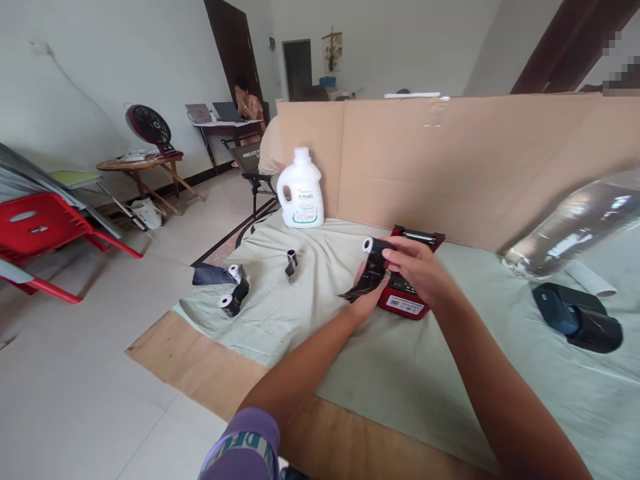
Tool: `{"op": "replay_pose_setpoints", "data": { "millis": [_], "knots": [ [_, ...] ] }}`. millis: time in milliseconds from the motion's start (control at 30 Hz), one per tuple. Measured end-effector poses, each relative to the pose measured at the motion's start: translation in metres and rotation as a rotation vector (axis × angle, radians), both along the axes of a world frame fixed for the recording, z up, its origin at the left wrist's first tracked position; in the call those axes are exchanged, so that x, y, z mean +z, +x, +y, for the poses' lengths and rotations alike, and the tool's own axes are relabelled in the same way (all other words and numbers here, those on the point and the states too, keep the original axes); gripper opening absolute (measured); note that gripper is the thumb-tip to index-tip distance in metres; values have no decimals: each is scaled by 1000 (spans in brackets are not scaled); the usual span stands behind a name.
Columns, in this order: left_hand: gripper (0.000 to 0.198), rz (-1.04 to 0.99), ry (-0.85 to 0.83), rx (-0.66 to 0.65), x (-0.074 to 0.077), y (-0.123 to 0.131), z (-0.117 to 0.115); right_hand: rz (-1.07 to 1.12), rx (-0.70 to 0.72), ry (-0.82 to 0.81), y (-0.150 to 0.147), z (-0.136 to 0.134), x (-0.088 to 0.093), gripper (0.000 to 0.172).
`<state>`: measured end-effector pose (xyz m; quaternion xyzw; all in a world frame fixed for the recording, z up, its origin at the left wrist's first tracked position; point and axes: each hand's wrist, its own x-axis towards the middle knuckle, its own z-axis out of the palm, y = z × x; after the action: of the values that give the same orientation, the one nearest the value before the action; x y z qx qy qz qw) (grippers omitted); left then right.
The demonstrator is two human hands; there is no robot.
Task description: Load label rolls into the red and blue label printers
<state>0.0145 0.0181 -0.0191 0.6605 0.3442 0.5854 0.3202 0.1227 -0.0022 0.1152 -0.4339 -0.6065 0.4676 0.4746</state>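
My right hand (413, 261) pinches a roll of black ribbon with a white core (375, 245), its core end facing left. A strip of black film (369, 279) hangs down from the roll, and my left hand (371, 299) grips it lower down. Both hands are just in front of a red device (404, 305) with a white label, which they partly cover. On the cloth to the left lie a small dark roll (291, 257) and two black rolls, one (230, 305) nearer than the other (234, 271).
A white jug (302, 193) stands before the cardboard wall (390, 160). At right are a dark device (575, 317), a white tube (593, 280) and a plastic-wrapped roll (575, 220). Far left stand a red chair (43, 227) and a fan (150, 125). A person (250, 107) sits behind.
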Motion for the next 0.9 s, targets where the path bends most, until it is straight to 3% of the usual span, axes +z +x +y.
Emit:
{"op": "replay_pose_setpoints", "data": {
  "millis": [133, 267, 400, 600, 733, 900],
  "knots": [
    [36, -4, 147, 20, 13, -6, -5, -213, -173, 15, 65, 16, -2, 28],
    [36, 261, 375, 6, 32, -3, -14, -542, -228, 6, 95, 35, -27, 18],
    [33, 566, 522, -57, 33, -5, -20, -756, -229, 47, 96, 45, -50, 22],
    [51, 798, 768, -121, 16, -17, -11, -1097, -228, 92, 89, 45, -59, 24],
    [36, 853, 810, -70, 11, -18, -9, -1102, -226, 91, 83, 46, -60, 20],
    [42, 774, 764, 13, 15, -15, -14, -985, -239, 90, 89, 44, -54, 16]
  ]
}}
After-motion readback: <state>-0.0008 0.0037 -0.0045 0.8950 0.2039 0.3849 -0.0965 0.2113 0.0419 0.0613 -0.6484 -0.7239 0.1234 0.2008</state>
